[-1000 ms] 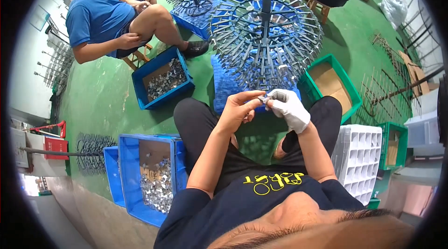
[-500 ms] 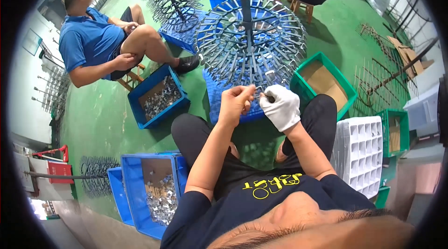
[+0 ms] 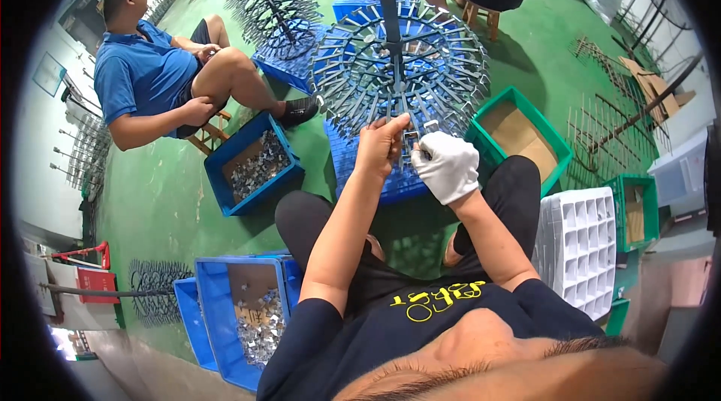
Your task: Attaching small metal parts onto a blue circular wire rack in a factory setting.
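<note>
A round rack of grey metal prongs fans out around a dark upright post in front of me. My bare left hand is at its near edge, fingers curled and the index fingertip against a prong; what they pinch is hidden. My right hand, in a white glove, is closed just beside it. A small square metal frame shows between the two hands, at the gloved fingertips. Another small shiny metal piece sits on a prong end just above the glove.
Under the rack is a blue crate. A green bin lined with cardboard stands right; blue bins of small metal pieces stand left. A white compartment tray is by my right knee. A seated person is at left.
Both hands have shifted slightly, and my left index finger has moved forward onto a prong at the rack's edge. The small metal frame now shows more clearly between my hands.
</note>
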